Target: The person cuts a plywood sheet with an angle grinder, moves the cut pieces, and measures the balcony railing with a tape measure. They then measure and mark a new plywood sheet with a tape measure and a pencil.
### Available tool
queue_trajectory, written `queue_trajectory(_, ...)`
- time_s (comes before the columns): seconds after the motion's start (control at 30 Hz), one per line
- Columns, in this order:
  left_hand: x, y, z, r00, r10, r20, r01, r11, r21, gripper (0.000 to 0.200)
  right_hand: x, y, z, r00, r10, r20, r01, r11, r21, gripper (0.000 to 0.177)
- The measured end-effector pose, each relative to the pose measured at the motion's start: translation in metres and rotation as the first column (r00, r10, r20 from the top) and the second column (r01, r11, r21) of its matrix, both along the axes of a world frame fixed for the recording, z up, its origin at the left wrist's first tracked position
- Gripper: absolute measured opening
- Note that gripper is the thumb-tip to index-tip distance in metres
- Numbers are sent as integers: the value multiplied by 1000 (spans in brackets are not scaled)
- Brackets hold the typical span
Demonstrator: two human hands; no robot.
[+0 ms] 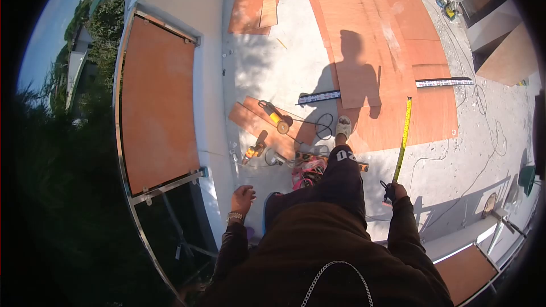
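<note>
My right hand (400, 192) is closed around a tape measure (389, 191) with a dark case. Its yellow blade (405, 139) sticks out away from me, over the near edge of the large plywood sheets (392, 128). At the left, my left hand (243, 198) hangs beside the low white wall, with its fingers loosely bent and nothing visible in them. A metal watch (235, 216) is on that wrist. Ahead of this hand, a yellow cordless drill (254, 149) and a yellow angle grinder (275, 117) lie by plywood offcuts (242, 115).
A long printed strip (318, 98) pokes out from under the plywood, its other end (443, 82) showing on the right. Cables (480, 99) trail over the concrete. A tangle of red cords (310, 170) lies by my leg. A metal-framed panel (159, 102) stands along the left wall.
</note>
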State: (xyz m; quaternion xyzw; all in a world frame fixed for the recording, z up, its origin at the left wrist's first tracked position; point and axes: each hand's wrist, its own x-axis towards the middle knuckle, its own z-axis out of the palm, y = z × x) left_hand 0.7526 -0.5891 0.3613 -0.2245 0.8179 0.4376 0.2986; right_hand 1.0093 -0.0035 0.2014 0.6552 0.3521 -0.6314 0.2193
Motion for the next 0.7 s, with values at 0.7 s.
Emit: queue_trajectory(0.7, -661, 168, 10, 847, -528, -62, 481, 811, -332, 15, -158, -59, -27, 802, -585, -121, 591, 749, 300, 34)
